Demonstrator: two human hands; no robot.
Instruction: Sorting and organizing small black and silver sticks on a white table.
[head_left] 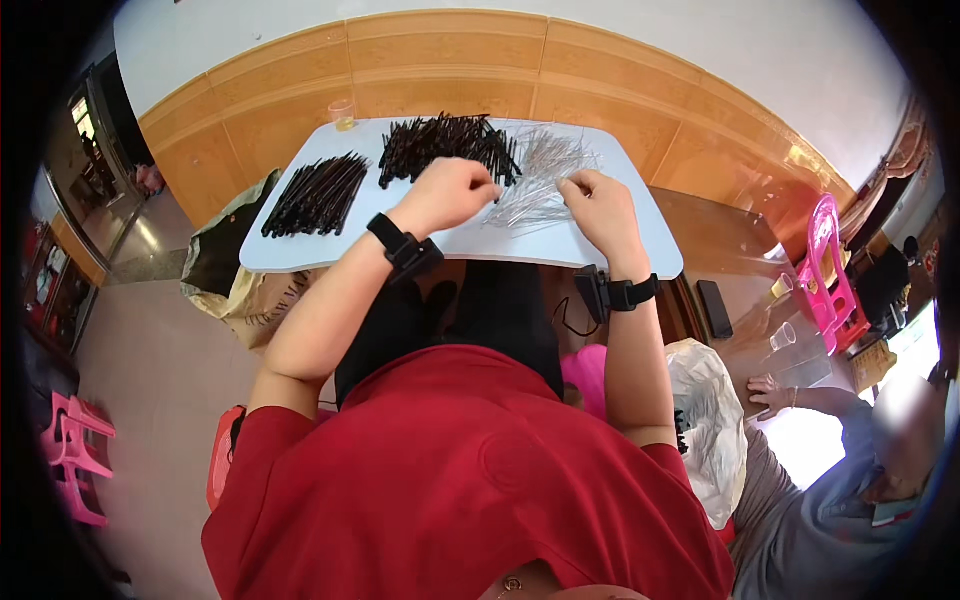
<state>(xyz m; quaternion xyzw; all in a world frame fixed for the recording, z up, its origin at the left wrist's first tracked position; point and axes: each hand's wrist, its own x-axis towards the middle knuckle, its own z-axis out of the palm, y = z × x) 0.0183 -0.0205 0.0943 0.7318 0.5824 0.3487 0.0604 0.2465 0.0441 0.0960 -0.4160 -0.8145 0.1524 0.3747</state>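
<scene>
My left hand (455, 190) is closed in a pinch in front of the middle pile of thin black sticks (430, 140). A small dark tip shows at its fingertips; what it belongs to is hidden. My right hand (602, 208) is also closed in a pinch, at the right edge of a loose heap of thin, shiny, wire-like strands (530, 205). Anything in its fingers is too fine to make out. The two hands are apart. A neater bundle of black sticks (318, 195) lies on the left of the white table (400, 235).
A clear plastic cup (343, 115) stands at the table's far left corner. A large bag (225, 270) sits at the left. On the right are a brown wooden table (720, 235) with a phone (714, 309), a pink chair (828, 270) and a seated person (850, 500).
</scene>
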